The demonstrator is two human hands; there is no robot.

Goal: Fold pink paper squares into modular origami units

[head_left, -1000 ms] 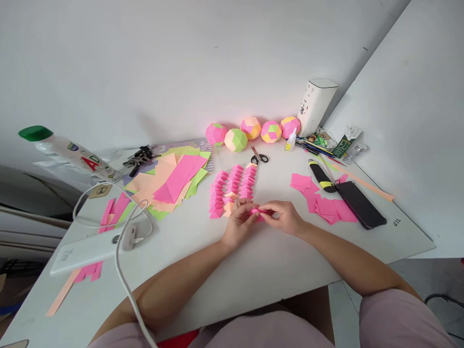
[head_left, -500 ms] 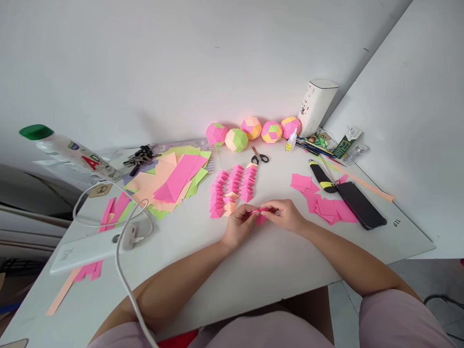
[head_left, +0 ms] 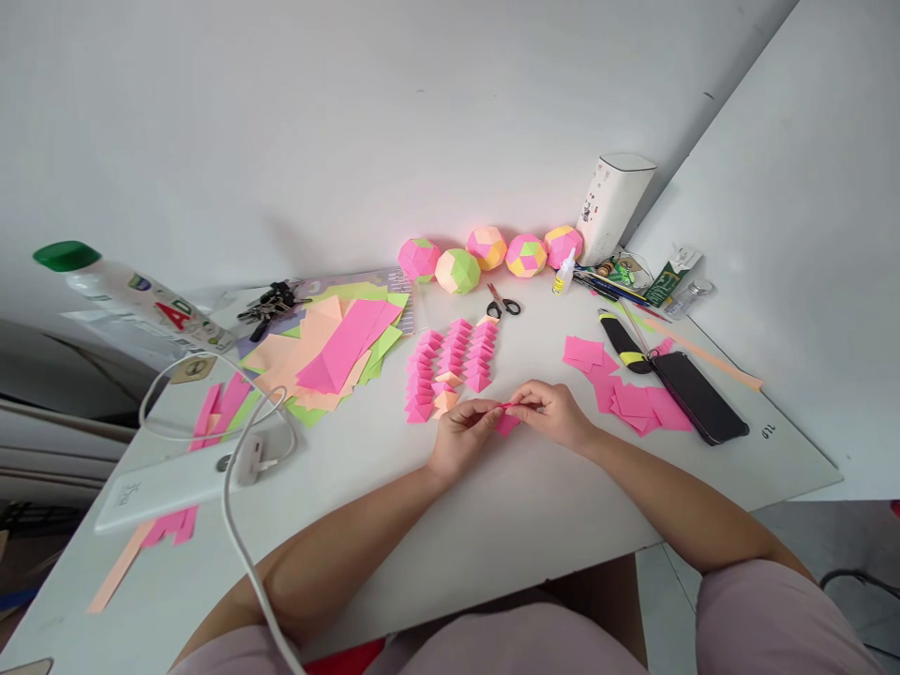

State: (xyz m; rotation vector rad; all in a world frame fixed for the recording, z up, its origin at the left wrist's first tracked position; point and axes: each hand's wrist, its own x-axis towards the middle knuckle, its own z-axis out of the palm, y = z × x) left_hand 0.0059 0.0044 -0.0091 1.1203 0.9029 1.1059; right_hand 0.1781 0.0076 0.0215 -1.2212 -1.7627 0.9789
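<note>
My left hand (head_left: 462,437) and my right hand (head_left: 552,412) meet over the middle of the table, pinching a small pink paper piece (head_left: 507,424) between their fingertips. Part of the piece shows below the fingers; the rest is hidden. Just beyond my left hand stand three rows of folded pink units (head_left: 455,349), with a few peach ones among them. Black-handled scissors (head_left: 503,304) lie behind the rows. Loose pink paper squares (head_left: 634,403) are spread to the right of my right hand.
Several paper balls (head_left: 457,271) line the wall beside a glue bottle (head_left: 563,272). Coloured sheets (head_left: 330,347), a spray can (head_left: 141,295), a power bank (head_left: 165,487) and a white cable (head_left: 235,534) are at left. A cutter (head_left: 624,341) and phone (head_left: 699,397) lie at right.
My right hand has risen slightly at the knuckles, and the fingertips of both hands have shifted a little on the pink piece. The view has moved very slightly.
</note>
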